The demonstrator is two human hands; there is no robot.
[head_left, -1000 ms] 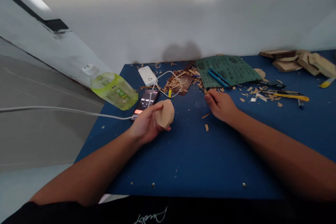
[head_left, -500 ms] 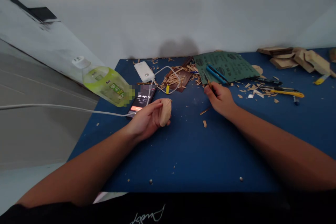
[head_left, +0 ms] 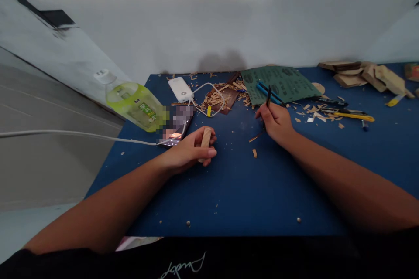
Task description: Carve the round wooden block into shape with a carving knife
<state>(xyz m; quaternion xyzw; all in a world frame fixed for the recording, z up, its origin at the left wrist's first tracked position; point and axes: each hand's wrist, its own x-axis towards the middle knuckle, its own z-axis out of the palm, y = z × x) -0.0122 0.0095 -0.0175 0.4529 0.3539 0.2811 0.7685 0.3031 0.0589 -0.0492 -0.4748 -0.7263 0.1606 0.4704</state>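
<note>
My left hand is closed around a small piece of carved wood, holding it above the blue table, just right of the phone. The wood now shows a narrow side, and the fingers cover part of it. In my right hand is a slim dark craft knife, pinched between thumb and fingers; its tip points up and away. The hand rests on the table in front of the green sandpaper sheet. A gap lies between the knife and the wood.
A phone, a white power bank with a cable, and a tilted green bottle lie left. Wood shavings sit behind. Blue cutter, yellow cutter and wood blocks are to the right.
My left hand has turned the wood from its broad face to a narrow side, with the thumb now across it. The knife in my right hand has swung more upright.
</note>
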